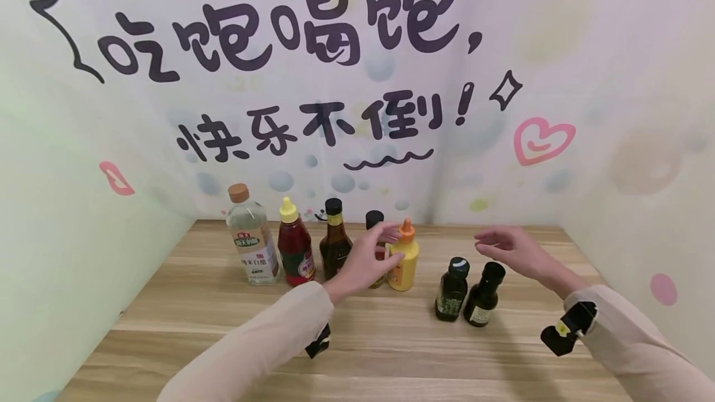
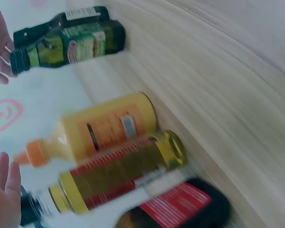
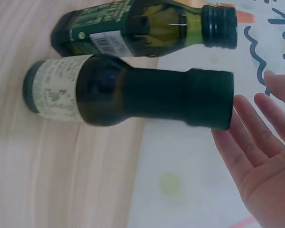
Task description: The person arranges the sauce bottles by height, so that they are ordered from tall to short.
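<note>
My left hand point(image 1: 364, 260) is raised with its fingers loosely extended. In the head view it overlaps a dark-capped bottle point(image 1: 375, 218) and reaches the edge of a yellow squeeze bottle point(image 1: 409, 265) with an orange nozzle. In the left wrist view its fingers point(image 2: 9, 183) are close to that nozzle, around nothing. My right hand point(image 1: 516, 254) hovers above and beyond two small dark green bottles, a squarish one point(image 1: 451, 293) and a round one point(image 1: 484, 298) with a long neck. Its relaxed, spread fingers point(image 3: 249, 142) are near the round bottle's cap, with nothing in them.
Left of the left hand, in a row, stand a clear vinegar bottle point(image 1: 252, 247), a red squeeze bottle point(image 1: 296, 253) with yellow cap and a dark brown bottle point(image 1: 334, 241). The wooden table point(image 1: 391, 358) meets a printed cloth backdrop point(image 1: 357, 191) behind.
</note>
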Demonstrator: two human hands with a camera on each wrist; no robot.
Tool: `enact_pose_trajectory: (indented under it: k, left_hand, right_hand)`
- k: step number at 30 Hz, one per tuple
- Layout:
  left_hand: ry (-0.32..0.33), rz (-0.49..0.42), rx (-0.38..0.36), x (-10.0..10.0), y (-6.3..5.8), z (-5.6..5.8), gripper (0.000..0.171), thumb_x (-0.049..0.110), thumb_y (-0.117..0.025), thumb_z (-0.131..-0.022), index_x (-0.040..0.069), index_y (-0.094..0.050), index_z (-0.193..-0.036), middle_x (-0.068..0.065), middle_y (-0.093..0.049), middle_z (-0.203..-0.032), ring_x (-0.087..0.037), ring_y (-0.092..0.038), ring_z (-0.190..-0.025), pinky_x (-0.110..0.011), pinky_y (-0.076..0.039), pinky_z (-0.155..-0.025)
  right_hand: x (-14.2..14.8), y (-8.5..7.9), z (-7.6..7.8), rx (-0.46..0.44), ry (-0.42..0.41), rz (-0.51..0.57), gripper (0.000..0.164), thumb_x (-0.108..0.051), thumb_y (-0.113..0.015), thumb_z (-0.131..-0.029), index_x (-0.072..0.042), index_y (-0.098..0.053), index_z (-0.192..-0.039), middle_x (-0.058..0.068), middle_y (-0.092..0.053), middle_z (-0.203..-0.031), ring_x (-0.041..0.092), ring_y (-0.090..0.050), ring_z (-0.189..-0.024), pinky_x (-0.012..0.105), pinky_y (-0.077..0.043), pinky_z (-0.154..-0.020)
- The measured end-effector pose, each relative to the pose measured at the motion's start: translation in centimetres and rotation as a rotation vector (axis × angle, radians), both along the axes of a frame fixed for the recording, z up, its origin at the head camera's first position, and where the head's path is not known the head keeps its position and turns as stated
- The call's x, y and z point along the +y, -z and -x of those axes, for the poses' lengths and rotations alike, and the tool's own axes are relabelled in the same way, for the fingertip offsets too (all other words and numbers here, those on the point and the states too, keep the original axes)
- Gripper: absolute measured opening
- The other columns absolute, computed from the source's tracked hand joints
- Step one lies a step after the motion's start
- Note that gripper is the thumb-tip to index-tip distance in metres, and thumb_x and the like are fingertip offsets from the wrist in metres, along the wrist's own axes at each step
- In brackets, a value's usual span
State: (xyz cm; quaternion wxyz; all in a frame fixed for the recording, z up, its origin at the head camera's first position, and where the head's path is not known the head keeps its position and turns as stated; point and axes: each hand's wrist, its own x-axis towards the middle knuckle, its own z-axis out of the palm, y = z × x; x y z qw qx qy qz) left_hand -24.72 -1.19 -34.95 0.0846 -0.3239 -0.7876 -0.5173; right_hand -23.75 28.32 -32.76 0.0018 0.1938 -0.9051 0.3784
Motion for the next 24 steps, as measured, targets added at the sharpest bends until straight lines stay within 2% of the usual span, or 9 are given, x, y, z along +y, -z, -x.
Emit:
enact_pose_trajectory:
  k: [3,9,16,19,24]
  left_hand:
    - [0.035,0.008,-0.013,1.5,-0.3,-0.4,0.044,0.005,-0.063,-0.081,0.001,-0.046,-0.121,-0.013,-0.057,-0.107,-0.024,-0.056,-0.097,-0.038,-0.047,-0.081]
    - [0.079,0.073,0.003,4.6,-1.0,-1.0,0.046,0.012,-0.065,-0.081,0.007,-0.047,-0.123,-0.006,-0.058,-0.108,-0.014,-0.056,-0.097,-0.023,-0.045,-0.081]
    - [0.121,0.153,-0.056,7.3,-0.6,-1.0,0.051,0.016,-0.065,-0.08,0.009,-0.043,-0.126,-0.006,-0.054,-0.117,-0.011,-0.049,-0.108,-0.022,-0.041,-0.087]
    - [0.121,0.195,-0.083,7.8,-0.1,-0.7,0.055,0.018,-0.066,-0.08,0.01,-0.042,-0.128,-0.004,-0.051,-0.121,-0.011,-0.046,-0.112,-0.022,-0.038,-0.09]
    - [0.142,0.261,-0.187,8.2,0.9,0.0,0.059,0.024,-0.067,-0.079,0.014,-0.04,-0.131,0.001,-0.048,-0.125,-0.011,-0.044,-0.114,-0.024,-0.037,-0.092]
  right_hand:
    - [0.5,0.5,-0.3,0.007,0.015,0.0,0.036,-0.025,-0.055,-0.088,0.0,-0.055,-0.114,0.015,-0.061,-0.105,0.024,-0.058,-0.094,0.029,-0.047,-0.077]
    - [1.3,1.3,-1.0,0.015,0.021,0.011,0.034,-0.024,-0.055,-0.088,0.0,-0.057,-0.112,0.014,-0.061,-0.105,0.012,-0.058,-0.092,0.025,-0.047,-0.075]
    - [1.7,1.9,-1.8,0.001,0.02,0.066,0.033,-0.02,-0.056,-0.087,0.002,-0.055,-0.112,0.016,-0.06,-0.106,0.004,-0.058,-0.09,0.023,-0.047,-0.074]
    - [1.7,2.2,-2.0,-0.005,0.009,0.08,0.033,-0.019,-0.058,-0.087,0.002,-0.055,-0.112,0.016,-0.059,-0.106,0.008,-0.058,-0.091,0.023,-0.047,-0.074]
    - [1.7,2.9,-2.3,-0.037,-0.012,0.111,0.04,-0.017,-0.06,-0.085,0.002,-0.05,-0.118,0.021,-0.055,-0.113,0.024,-0.057,-0.096,0.024,-0.048,-0.072]
